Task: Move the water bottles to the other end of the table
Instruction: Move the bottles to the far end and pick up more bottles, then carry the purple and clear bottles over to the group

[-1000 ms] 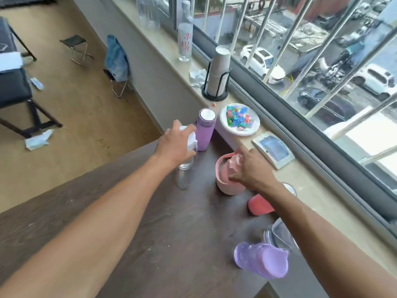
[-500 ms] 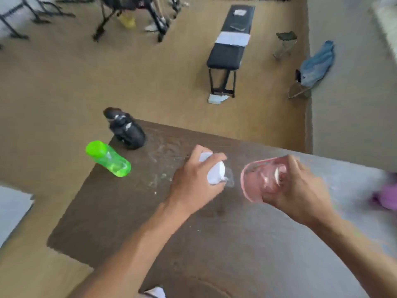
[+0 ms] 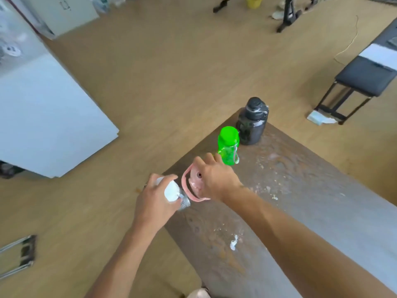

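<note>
My left hand (image 3: 153, 201) is wrapped around a clear bottle with a white cap (image 3: 171, 191) at the near left edge of the dark wooden table (image 3: 290, 190). Beside it my right hand (image 3: 217, 178) grips the top of a pink bottle (image 3: 192, 182) with a loop handle; whether its base touches the table is hidden. A bright green bottle (image 3: 228, 145) stands upright just beyond my right hand. Behind it, at the table's far corner, stands a black bottle (image 3: 252, 121).
The table's edge runs diagonally under my left hand, with bare wooden floor beyond. A white panel (image 3: 43, 117) lies at left. A black bench (image 3: 363, 82) stands at right, and stand legs (image 3: 287, 16) at the top. White specks dot the tabletop.
The view has swung left from the window end to the table's far end. Both hands have carried the clear and the pink bottle over, close to the green and black bottles.
</note>
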A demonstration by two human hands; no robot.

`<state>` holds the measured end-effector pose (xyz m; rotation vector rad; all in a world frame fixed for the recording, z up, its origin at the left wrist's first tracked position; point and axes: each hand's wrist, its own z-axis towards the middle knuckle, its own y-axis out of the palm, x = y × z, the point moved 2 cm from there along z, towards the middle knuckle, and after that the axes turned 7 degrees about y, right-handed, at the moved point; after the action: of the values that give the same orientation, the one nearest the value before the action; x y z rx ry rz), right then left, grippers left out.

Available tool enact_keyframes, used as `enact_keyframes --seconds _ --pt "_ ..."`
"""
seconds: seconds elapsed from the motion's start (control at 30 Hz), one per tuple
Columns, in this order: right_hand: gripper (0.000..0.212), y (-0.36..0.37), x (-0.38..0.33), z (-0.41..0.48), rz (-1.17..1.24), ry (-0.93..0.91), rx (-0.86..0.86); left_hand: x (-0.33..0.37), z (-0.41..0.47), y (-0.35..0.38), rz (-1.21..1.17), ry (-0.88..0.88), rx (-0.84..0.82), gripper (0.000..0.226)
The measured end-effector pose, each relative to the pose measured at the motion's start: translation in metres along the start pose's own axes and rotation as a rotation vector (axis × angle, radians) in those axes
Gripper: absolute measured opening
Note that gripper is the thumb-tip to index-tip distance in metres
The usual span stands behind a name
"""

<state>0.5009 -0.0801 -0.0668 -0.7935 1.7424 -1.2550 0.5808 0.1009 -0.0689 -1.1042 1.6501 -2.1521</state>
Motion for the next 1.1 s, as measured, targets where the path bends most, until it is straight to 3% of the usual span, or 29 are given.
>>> enact_keyframes --seconds 0.2,0.37,0.47,0.63,0.7,0.77,0.9,1.1 --pt "0.068 0.008 0.001 0.040 0.030 0.047 -0.050 0.001 0.004 0.003 0.090 -0.016 0.036 0.068" --pt "0.088 -0.002 0.009 0.026 0.137 0.060 -0.044 0.006 0.005 0.004 0.080 -0.034 0.007 0.074" --pt "0.091 -0.027 0.026 -0.016 0.304 0.124 0.041 0.018 0.006 -0.006 0.015 0.059 0.061 0.082" --pt "0.067 -0.062 0.086 -0.167 0.400 0.348 0.270 0.115 -0.014 0.001 -0.254 0.328 0.251 0.064" --pt "0.058 -0.073 0.113 -0.241 0.423 0.509 0.372 0.176 -0.034 0.034 -0.408 0.500 0.101 0.060" --pt "0.053 -0.079 0.137 -0.321 0.439 0.698 0.463 0.245 -0.063 0.071 -0.512 0.613 -0.186 0.066" --pt "0.050 -0.078 0.173 -0.492 0.391 1.091 0.599 0.383 -0.156 0.125 -0.485 1.002 -0.593 0.067" --pt "0.049 -0.043 0.193 -0.716 0.273 1.609 0.718 0.508 -0.332 0.186 -0.335 1.614 -0.848 0.083"
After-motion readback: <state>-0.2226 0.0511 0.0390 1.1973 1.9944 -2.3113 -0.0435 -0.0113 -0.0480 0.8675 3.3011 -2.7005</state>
